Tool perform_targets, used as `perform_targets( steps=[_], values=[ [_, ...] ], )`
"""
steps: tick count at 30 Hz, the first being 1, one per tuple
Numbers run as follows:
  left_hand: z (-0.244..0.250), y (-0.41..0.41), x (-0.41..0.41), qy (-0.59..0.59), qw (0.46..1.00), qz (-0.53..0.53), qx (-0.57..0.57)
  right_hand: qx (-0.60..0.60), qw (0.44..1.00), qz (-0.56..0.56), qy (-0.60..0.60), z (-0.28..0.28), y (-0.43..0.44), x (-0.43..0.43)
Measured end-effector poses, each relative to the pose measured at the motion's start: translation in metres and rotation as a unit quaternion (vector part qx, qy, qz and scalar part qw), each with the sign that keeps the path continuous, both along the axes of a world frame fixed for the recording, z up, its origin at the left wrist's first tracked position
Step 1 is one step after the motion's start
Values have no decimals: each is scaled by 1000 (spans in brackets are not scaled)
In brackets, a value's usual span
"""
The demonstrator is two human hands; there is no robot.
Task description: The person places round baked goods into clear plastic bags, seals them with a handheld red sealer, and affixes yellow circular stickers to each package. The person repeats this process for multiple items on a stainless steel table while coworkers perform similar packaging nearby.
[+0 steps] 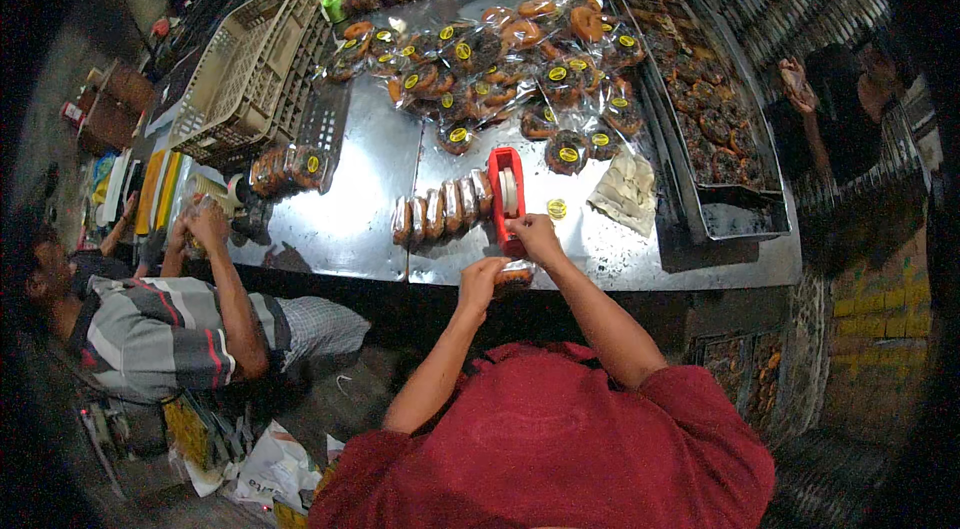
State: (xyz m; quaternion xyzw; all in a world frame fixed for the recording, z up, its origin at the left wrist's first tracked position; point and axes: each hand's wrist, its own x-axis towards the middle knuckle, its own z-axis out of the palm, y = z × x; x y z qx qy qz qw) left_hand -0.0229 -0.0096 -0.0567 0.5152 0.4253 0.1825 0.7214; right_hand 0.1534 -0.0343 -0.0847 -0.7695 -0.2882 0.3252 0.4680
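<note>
My left hand [480, 285] grips a wrapped doughnut [514, 277] at the front edge of the metal table. My right hand [538, 238] is at the near end of a red tape dispenser [497, 187], fingertips bent together against it; any tape between them is too small to make out. The dispenser carries a pale tape roll [509, 191]. Left of it, several wrapped doughnuts [435, 212] stand on edge in a row. Right of my hand lies a stack of round yellow stickers [556, 209].
Bagged doughnuts [480, 71] with yellow stickers cover the table's far middle. A crumpled cloth [624, 193] lies near a deep metal tray [739, 217] of doughnuts. Plastic crates [240, 71] stand left, beside another doughnut row [289, 170]. A seated co-worker [172, 334] works at left; others are around.
</note>
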Motion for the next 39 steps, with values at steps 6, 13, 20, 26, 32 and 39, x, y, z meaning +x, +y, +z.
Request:
perform_targets(
  steps=[6,13,20,26,32,39],
  values=[
    [-14,3,7,109,989,-40,93,19,996,66,51,35,-28,-29],
    [-12,5,-46,156,978,5,135,-34,990,135,37,24,-56,-26],
    [26,5,-37,20,995,32,93,98,986,129,33,71,-42,-63],
    [63,22,-46,-75,997,-22,23,90,919,297,-244,110,-37,-48],
    [66,53,-45,-98,943,299,110,60,984,145,-81,95,-11,13],
    [-43,146,-48,94,887,375,253,-168,945,-218,-177,-12,28,190]
  ],
)
